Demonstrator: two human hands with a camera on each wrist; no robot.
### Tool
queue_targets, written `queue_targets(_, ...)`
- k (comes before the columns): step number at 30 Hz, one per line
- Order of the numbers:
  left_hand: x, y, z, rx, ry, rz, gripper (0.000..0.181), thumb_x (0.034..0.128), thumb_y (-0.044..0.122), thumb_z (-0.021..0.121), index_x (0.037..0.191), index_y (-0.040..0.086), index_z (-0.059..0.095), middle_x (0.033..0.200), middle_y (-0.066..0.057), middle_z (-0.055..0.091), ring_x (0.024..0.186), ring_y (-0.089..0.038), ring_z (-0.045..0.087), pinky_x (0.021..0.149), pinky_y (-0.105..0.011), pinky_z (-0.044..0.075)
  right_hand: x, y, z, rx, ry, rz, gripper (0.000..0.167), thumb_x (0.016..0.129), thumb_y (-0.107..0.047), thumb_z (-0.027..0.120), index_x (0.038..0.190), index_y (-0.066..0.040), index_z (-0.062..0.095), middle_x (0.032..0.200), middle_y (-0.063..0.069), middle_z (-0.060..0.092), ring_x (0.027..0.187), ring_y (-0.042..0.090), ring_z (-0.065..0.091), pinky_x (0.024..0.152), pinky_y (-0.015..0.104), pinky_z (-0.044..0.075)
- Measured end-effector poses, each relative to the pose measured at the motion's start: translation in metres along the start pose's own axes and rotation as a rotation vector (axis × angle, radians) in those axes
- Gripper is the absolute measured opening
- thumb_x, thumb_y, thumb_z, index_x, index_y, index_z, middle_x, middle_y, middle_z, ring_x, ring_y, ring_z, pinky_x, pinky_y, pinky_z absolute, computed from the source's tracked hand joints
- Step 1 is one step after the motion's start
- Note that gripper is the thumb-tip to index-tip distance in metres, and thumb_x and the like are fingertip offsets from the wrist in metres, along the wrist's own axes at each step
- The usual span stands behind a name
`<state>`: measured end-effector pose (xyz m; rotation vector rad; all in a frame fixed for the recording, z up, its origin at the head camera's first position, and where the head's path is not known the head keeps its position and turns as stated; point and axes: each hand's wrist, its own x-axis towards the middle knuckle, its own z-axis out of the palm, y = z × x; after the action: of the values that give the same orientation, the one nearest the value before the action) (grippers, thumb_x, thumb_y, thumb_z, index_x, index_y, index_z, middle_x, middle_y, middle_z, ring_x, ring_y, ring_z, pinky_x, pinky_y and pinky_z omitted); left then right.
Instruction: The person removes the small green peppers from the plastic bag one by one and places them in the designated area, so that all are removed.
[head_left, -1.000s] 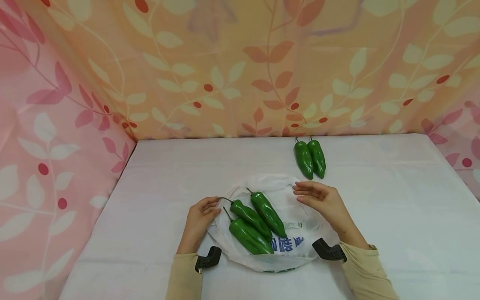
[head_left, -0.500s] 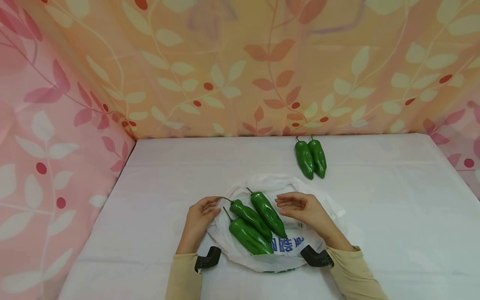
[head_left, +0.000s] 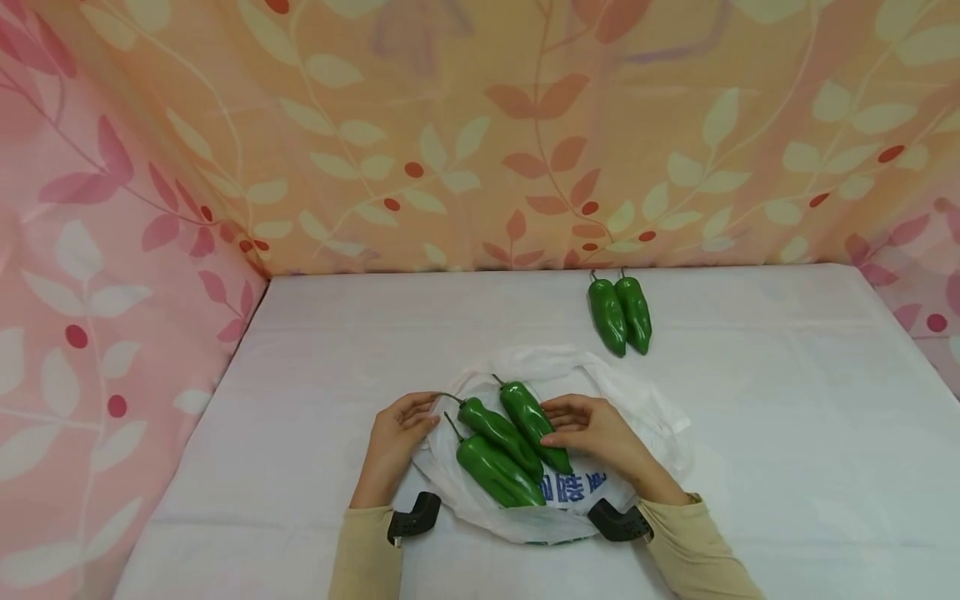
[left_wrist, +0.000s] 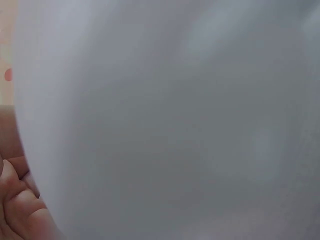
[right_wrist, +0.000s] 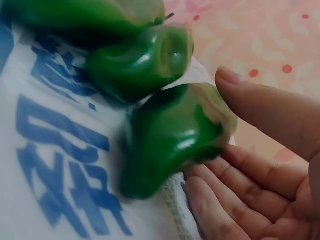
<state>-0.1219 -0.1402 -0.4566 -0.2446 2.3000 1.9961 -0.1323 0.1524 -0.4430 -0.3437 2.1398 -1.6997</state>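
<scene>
A white plastic bag (head_left: 630,392) with blue printing lies spread on the table, its mouth facing up. Three green peppers rest in it side by side: a left pepper (head_left: 495,473), a middle pepper (head_left: 501,435) and a right pepper (head_left: 528,412). At the bag's left rim, my left hand (head_left: 401,429) holds the plastic; the bag fills most of the left wrist view and hides part of the fingers (left_wrist: 25,205). My right hand (head_left: 596,433) is at the right pepper, thumb over it and fingers along its side, loosely bent. Firm contact is not clear in the right wrist view.
Two more green peppers, one at left (head_left: 607,317) and one at right (head_left: 634,315), lie together near the table's back edge. A white cloth covers the table (head_left: 360,333). Floral curtains (head_left: 450,125) stand behind and at the sides.
My right hand has moved left and toward me, from the bag's right rim across its mouth to the right pepper. My left hand stays at the left rim.
</scene>
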Motion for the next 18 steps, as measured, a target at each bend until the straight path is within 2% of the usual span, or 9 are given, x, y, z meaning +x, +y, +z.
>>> queue_targets(5, -0.0012, 0.0013, 0.0, -0.012, -0.003, -0.009, 0.033, 0.0849, -0.003, 0.065, 0.117, 0.001, 0.064, 0.111, -0.014, 0.064, 0.098, -0.018, 0.063, 0.08, -0.019, 0.049, -0.0008, -0.0023, 0.003, -0.042, 0.018, -0.01, 0.053, 0.076, -0.014, 0.08, 0.119, 0.007, 0.058, 0.111, 0.019, 0.064, 0.1, 0.029, 0.062, 0.082, 0.025, 0.05)
queue_targets(13, 0.0004, -0.0003, 0.0, -0.014, 0.001, -0.004, 0.032, 0.0842, -0.005, 0.065, 0.116, 0.001, 0.064, 0.11, -0.014, 0.064, 0.096, -0.016, 0.063, 0.08, -0.02, 0.049, -0.0026, -0.0045, 0.0086, -0.258, 0.073, -0.05, 0.055, 0.072, -0.026, 0.083, 0.117, -0.003, 0.062, 0.109, 0.011, 0.066, 0.099, 0.025, 0.063, 0.084, 0.035, 0.051)
queue_targets(16, 0.0008, -0.0006, 0.0001, -0.019, 0.004, -0.001, 0.033, 0.0838, -0.006, 0.064, 0.116, 0.0, 0.064, 0.11, -0.014, 0.064, 0.095, -0.015, 0.063, 0.08, -0.02, 0.049, -0.003, -0.005, 0.0103, -0.288, 0.097, -0.069, 0.054, 0.072, -0.025, 0.083, 0.116, -0.002, 0.062, 0.107, 0.011, 0.066, 0.097, 0.025, 0.064, 0.083, 0.035, 0.052)
queue_targets(18, 0.0008, -0.0004, 0.0003, -0.021, 0.002, 0.001, 0.033, 0.0839, -0.006, 0.064, 0.116, 0.0, 0.064, 0.11, -0.014, 0.064, 0.095, -0.015, 0.063, 0.08, -0.02, 0.049, -0.0034, -0.0047, 0.0103, -0.265, 0.115, -0.063, 0.052, 0.073, -0.022, 0.082, 0.116, 0.0, 0.062, 0.105, 0.012, 0.067, 0.096, 0.025, 0.064, 0.082, 0.033, 0.052)
